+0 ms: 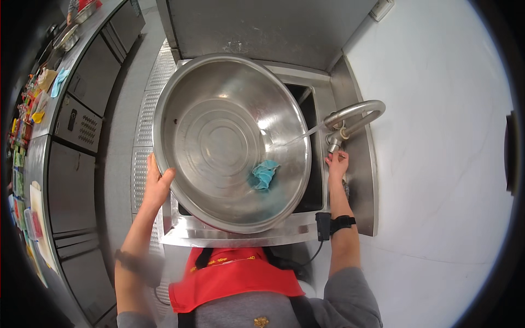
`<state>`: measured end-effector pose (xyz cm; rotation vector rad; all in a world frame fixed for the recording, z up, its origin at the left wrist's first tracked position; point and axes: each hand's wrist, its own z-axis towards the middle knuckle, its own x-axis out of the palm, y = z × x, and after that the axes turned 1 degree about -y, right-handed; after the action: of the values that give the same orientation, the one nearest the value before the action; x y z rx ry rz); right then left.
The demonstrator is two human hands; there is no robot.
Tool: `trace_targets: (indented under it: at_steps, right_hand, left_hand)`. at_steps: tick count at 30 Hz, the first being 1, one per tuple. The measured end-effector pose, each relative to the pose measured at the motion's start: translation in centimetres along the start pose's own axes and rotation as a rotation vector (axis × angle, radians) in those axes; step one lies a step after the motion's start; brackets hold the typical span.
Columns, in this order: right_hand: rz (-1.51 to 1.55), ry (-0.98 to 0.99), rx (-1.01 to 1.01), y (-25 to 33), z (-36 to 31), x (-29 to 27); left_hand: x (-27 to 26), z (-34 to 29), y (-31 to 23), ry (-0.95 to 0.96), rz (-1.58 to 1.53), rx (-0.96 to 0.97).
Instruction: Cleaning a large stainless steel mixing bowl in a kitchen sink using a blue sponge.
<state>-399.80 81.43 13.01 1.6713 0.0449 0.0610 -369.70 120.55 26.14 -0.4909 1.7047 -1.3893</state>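
Observation:
A large, round stainless steel basin (199, 90) rests tilted over the sink. My left hand (157, 185) grips its rim at the near left, with the thumb over the edge and the fingers partly hidden behind the wall. A crumpled light-blue cloth (264, 174) lies wet inside, toward the near right. From the curved metal faucet (358, 111) on the right, a thin stream of water (298, 138) runs into the basin. My right hand (337, 163) is closed around the end of the faucet handle (334, 143), just below the spout's base.
The steel sink (235, 238) has raised edges beneath the basin. A white wall (437, 136) stands close on the right, and a grey metal panel (262, 27) behind. Across the aisle at left, a steel counter (38, 158) carries bowls and packages; another person's arm (72, 11) shows there.

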Motion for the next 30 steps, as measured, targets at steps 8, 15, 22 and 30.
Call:
trace_targets:
  at_steps: [8, 15, 22, 30]
  right_hand:
    - [-0.769, -0.193, -0.528, 1.1, -0.8, 1.6]
    - [-0.79, -0.177, -0.472, 1.8, -1.1, 1.5]
    - [-0.57, -0.291, -0.532, 3.7, -4.2, 2.6]
    - [0.622, 0.294, 0.611, 10.8, -6.4, 11.6]
  left_hand:
    - [-0.2, -0.1, 1.0, -0.003, 0.017, 0.022]
    - [-0.1, -0.1, 0.7, 0.003, 0.019, 0.026]
    - [0.0, -0.2, 1.4, -0.018, -0.005, 0.028]
    - [0.0, 0.0, 1.1, 0.007, -0.049, 0.026]
